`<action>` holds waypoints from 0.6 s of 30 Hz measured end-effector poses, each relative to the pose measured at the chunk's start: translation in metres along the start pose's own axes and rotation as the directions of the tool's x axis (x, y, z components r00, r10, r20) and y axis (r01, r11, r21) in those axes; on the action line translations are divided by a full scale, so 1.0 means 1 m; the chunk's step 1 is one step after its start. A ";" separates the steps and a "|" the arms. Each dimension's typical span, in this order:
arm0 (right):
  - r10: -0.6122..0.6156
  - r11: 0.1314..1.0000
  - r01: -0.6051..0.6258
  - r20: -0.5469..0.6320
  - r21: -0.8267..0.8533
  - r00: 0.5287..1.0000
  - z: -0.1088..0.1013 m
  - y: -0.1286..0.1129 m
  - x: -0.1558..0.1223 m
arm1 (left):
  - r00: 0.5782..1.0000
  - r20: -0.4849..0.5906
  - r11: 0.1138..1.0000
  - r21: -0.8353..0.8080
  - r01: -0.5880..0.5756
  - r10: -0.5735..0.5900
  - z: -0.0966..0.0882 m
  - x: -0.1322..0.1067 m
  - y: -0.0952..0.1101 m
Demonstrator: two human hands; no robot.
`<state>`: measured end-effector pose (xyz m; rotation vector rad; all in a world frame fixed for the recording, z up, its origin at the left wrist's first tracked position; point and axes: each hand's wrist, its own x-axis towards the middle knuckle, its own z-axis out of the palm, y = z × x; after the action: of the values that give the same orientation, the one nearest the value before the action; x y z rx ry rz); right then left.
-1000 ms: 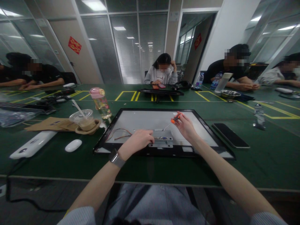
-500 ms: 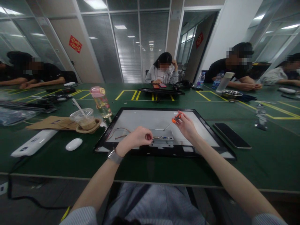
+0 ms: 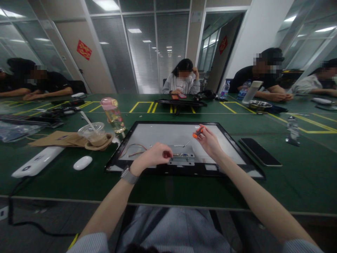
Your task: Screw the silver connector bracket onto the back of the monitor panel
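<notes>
A flat display panel (image 3: 173,131) with a black frame lies on the green table before me. On its near part sits a grey metal bracket (image 3: 188,161) with a row of connector ports. My right hand (image 3: 209,140) grips a screwdriver (image 3: 198,133) with an orange and dark handle, its thin shaft slanting down left toward the bracket. My left hand (image 3: 155,154) is at the bracket's left end, fingers curled and pinched together; whatever they hold is hidden. Thin wires (image 3: 137,149) run across the panel left of that hand.
Left of the panel are a plastic cup (image 3: 93,131) in a cardboard holder, a pink-lidded bottle (image 3: 113,114), a white mouse (image 3: 83,163) and a white power strip (image 3: 38,161). To the right lies a black phone (image 3: 259,151). Several people sit around the table.
Almost nothing differs. My left hand and the screwdriver in my right hand have stayed nearly in place, with only a tiny shift of the view.
</notes>
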<state>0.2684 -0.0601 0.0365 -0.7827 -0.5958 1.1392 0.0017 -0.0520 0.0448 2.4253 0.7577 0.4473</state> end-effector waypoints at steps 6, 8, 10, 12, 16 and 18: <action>-0.015 1.000 0.015 0.034 0.010 0.999 -0.003 0.002 0.001 | 1.000 0.000 0.998 -0.060 0.024 -0.024 0.000 0.000 0.001; -0.015 1.000 0.015 0.035 0.010 0.999 -0.003 0.003 0.001 | 0.999 -0.015 0.997 -0.067 0.038 -0.039 0.001 0.001 0.001; -0.020 1.000 0.020 0.032 0.006 0.999 -0.004 0.003 0.002 | 0.999 -0.025 0.998 -0.056 0.037 -0.039 0.001 0.001 0.001; -0.024 1.000 0.024 0.035 0.001 0.999 -0.005 0.003 0.002 | 1.000 -0.020 1.000 -0.014 0.008 -0.008 0.001 0.001 0.001; -0.022 1.000 0.022 0.048 -0.006 0.999 -0.006 0.003 0.004 | 0.996 -0.018 0.992 0.101 -0.081 0.083 0.002 0.002 0.000; -0.022 1.000 0.022 0.042 -0.002 0.999 -0.006 0.003 0.004 | 0.994 -0.036 0.984 0.150 -0.093 0.099 0.003 0.001 -0.001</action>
<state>0.2726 -0.0573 0.0306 -0.7539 -0.6390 1.1369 0.0037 -0.0518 0.0417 2.6066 0.7171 0.4980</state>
